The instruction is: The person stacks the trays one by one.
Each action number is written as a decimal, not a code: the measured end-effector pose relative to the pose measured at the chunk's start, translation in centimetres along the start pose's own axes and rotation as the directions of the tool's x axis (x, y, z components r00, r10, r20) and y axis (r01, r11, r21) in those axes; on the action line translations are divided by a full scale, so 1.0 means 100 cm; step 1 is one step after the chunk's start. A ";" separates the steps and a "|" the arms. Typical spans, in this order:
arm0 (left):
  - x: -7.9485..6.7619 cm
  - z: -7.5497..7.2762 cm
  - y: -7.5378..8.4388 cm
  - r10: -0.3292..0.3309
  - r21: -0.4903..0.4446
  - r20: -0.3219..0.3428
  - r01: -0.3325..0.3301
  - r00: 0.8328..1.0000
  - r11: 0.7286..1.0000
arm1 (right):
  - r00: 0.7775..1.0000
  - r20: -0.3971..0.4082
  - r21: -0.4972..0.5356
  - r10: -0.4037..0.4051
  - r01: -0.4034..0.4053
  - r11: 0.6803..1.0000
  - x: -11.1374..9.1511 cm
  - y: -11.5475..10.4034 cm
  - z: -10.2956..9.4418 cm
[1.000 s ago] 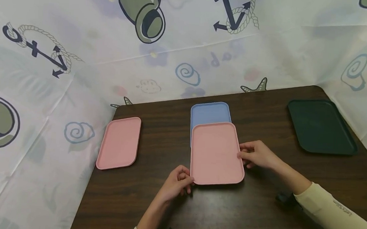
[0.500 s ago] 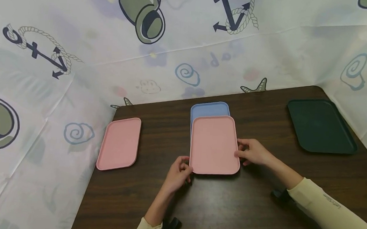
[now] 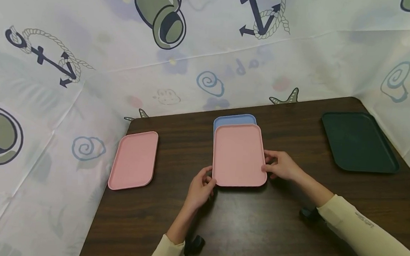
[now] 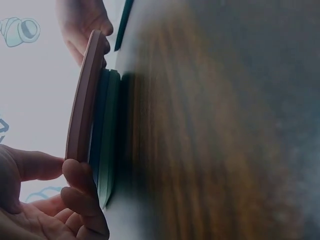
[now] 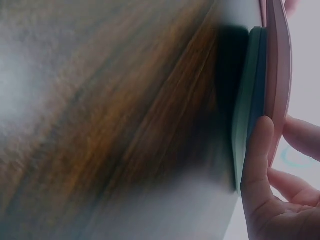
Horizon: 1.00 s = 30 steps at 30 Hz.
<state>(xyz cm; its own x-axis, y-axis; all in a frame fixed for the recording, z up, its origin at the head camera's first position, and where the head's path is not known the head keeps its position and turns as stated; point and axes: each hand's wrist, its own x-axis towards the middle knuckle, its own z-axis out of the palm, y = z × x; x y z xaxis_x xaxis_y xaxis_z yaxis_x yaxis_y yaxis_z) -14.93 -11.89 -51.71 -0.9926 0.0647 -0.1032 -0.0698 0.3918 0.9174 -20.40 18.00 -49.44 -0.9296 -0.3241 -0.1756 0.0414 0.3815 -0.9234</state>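
Observation:
A pink tray (image 3: 240, 155) lies over a blue tray (image 3: 235, 119), with only the blue one's far end showing in the head view. Under the blue tray both wrist views reveal a green tray (image 4: 111, 130), hidden from the head camera. My left hand (image 3: 200, 188) pinches the pink tray's near left corner between thumb and fingers. On the opposite side, my right hand (image 3: 281, 165) grips its right edge, thumb on top and fingers below. In the right wrist view, the pink tray's rim (image 5: 280, 75) is close against the blue one.
Another pink tray (image 3: 134, 161) lies at the table's left edge. A dark green tray (image 3: 360, 141) sits at the far right. Patterned white cloth (image 3: 210, 46) hangs behind and to the left of the brown table (image 3: 255, 229).
Both hands have moved the pink tray away from me and slightly left, so it covers more of the blue tray. The side trays have stayed put.

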 end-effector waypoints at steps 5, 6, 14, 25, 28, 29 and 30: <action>0.008 0.001 0.001 0.013 0.031 -0.015 -0.012 1.000 0.999 | 1.000 -0.011 0.002 0.005 -0.005 1.000 0.008 0.003 -0.003; 0.010 0.001 0.001 0.014 0.040 -0.020 -0.013 1.000 0.999 | 1.000 -0.011 0.000 0.004 -0.004 1.000 0.010 0.003 -0.004; 0.023 0.003 0.002 0.020 0.084 -0.048 -0.016 0.999 0.996 | 1.000 -0.009 0.001 0.023 -0.023 1.000 0.024 0.004 -0.010; 0.039 0.003 0.005 0.031 0.096 -0.086 -0.023 0.996 0.995 | 0.998 -0.016 -0.012 0.053 -0.053 0.999 0.043 0.005 -0.015; 0.042 0.003 0.004 0.030 0.097 -0.091 -0.022 0.995 0.995 | 0.998 -0.015 -0.015 0.058 -0.058 0.998 0.046 0.003 -0.016; 0.043 0.003 0.004 0.032 0.099 -0.092 -0.023 0.995 0.995 | 0.998 -0.015 -0.018 0.062 -0.062 0.998 0.047 0.002 -0.017; 0.044 0.003 0.005 0.035 0.100 -0.094 -0.026 0.995 0.995 | 0.998 -0.014 -0.019 0.067 -0.068 0.998 0.047 0.002 -0.017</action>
<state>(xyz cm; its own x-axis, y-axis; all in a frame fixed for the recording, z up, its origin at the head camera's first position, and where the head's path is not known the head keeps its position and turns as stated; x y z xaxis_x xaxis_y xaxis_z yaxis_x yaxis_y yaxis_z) -19.29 -11.17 -51.84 -0.9994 -0.0080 -0.0346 -0.0341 0.4795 0.8769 -25.41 18.03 -49.86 -0.9297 -0.2856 -0.2327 0.0974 0.4187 -0.9029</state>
